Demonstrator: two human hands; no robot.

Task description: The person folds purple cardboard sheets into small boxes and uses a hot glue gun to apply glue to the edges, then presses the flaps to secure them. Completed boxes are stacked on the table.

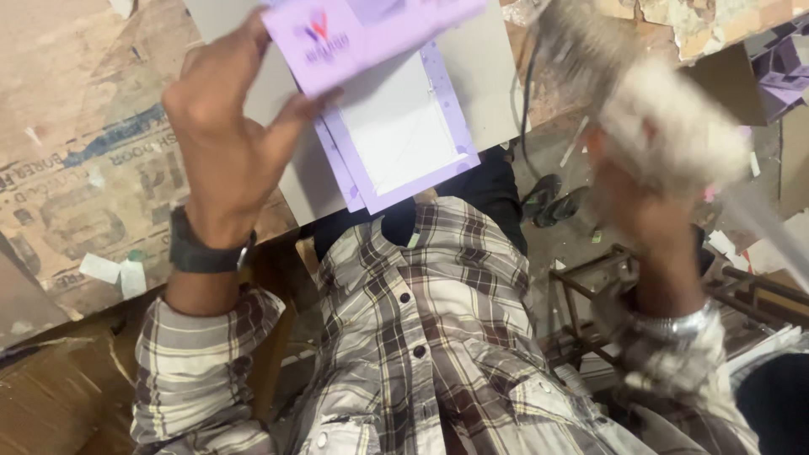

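Observation:
My left hand (223,126) grips a lilac printed card sheet (354,29) by its lower edge, lifted above a grey board (480,84). Under it lies another lilac-bordered sheet with a white centre (404,135) on the board. My right hand (640,198) is blurred by motion and holds a wide, pale bristled brush (666,118), raised to the right of the board. A dark watch sits on my left wrist, a metal one on my right.
A worn cardboard-covered work surface (76,160) with paper scraps lies to the left. Purple cartons (784,72) and paper offcuts (725,244) sit at the right. A metal frame (590,286) stands on the littered floor beside my plaid shirt.

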